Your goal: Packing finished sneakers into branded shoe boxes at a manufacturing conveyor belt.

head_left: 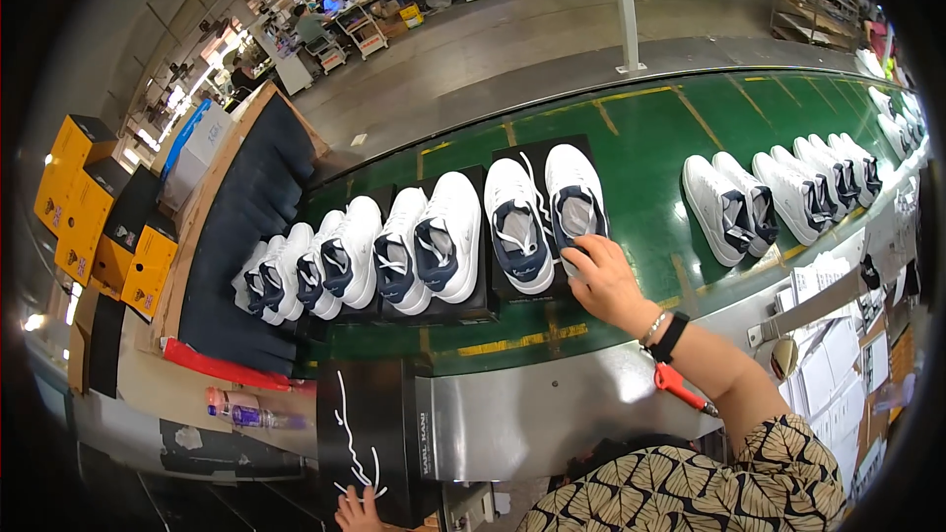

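My right hand point(606, 281) is at the heel of a white sneaker point(572, 172) with a dark navy collar, its fingers pinched around the heel edge. That sneaker stands beside its mate point(514, 207) on a black shoebox point(537, 286), with paper stuffing inside both. A red-handled tool point(680, 386) hangs below my right wrist, partly hidden by the forearm. At the lower edge my left hand point(357, 512) lies with fingers apart on a closed black box point(370, 424) with a white squiggle on its lid.
More white sneakers point(431, 236) stand in pairs along the green conveyor point(641, 143), with others point(729, 207) to the right. Dark curtain strips point(236, 236) hang at the left end. Yellow boxes point(74, 197), a bottle point(256, 417) and a metal ledge point(512, 424) are nearby.
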The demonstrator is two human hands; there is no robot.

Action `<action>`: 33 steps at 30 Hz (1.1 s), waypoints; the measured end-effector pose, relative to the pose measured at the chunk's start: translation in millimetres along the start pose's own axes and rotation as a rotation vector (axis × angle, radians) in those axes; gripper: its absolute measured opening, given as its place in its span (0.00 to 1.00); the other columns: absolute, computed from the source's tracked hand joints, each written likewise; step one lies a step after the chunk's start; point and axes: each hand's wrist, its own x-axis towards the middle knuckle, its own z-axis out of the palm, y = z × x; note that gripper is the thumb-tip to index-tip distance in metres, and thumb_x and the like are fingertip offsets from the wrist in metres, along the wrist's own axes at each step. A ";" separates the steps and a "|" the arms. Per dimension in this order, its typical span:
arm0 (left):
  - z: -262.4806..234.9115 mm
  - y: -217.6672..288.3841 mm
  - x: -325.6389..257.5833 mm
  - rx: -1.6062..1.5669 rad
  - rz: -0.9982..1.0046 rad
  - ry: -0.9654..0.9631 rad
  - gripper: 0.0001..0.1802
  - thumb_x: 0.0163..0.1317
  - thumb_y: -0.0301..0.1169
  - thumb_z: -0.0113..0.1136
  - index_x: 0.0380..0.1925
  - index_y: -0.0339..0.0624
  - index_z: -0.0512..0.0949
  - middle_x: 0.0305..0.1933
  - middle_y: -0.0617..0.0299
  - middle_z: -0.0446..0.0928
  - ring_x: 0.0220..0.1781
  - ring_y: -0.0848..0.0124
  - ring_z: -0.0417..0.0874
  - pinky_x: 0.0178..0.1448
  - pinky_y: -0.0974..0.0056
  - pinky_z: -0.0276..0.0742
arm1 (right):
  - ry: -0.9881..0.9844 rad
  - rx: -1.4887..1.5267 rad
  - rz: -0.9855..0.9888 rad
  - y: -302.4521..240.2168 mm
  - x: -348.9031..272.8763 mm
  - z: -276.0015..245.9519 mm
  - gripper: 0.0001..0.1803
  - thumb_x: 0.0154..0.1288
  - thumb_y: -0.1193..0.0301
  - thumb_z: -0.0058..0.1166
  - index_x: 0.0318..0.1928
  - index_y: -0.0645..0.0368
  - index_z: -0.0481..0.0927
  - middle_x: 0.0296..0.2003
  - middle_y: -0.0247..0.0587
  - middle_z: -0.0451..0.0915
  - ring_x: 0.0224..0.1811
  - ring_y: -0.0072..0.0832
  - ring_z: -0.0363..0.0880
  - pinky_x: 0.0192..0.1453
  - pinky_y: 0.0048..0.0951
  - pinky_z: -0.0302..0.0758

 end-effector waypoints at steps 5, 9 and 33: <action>43.7 0.9 18.8 0.014 0.362 0.207 0.48 0.39 0.28 0.67 0.64 0.46 0.55 0.67 0.49 0.54 0.67 0.48 0.55 0.66 0.47 0.54 | 0.081 -0.006 0.304 -7.8 -63.9 -17.8 0.22 0.46 0.77 0.55 0.46 0.59 0.72 0.50 0.48 0.69 0.53 0.45 0.67 0.57 0.42 0.66; 59.1 12.6 25.3 0.021 0.465 0.354 0.42 0.43 0.27 0.62 0.62 0.42 0.58 0.65 0.43 0.56 0.65 0.42 0.56 0.67 0.46 0.52 | -0.047 -0.058 0.488 21.2 -147.3 -41.4 0.20 0.48 0.76 0.53 0.46 0.59 0.73 0.47 0.49 0.71 0.52 0.46 0.69 0.57 0.39 0.67; -202.1 137.1 -33.9 -1.243 0.279 0.820 0.15 0.58 0.22 0.55 0.46 0.32 0.69 0.48 0.51 0.70 0.48 0.65 0.71 0.56 0.63 0.67 | 0.726 0.966 1.492 210.3 -172.9 -110.2 0.23 0.53 0.59 0.62 0.42 0.61 0.72 0.23 0.30 0.70 0.22 0.17 0.67 0.24 0.19 0.64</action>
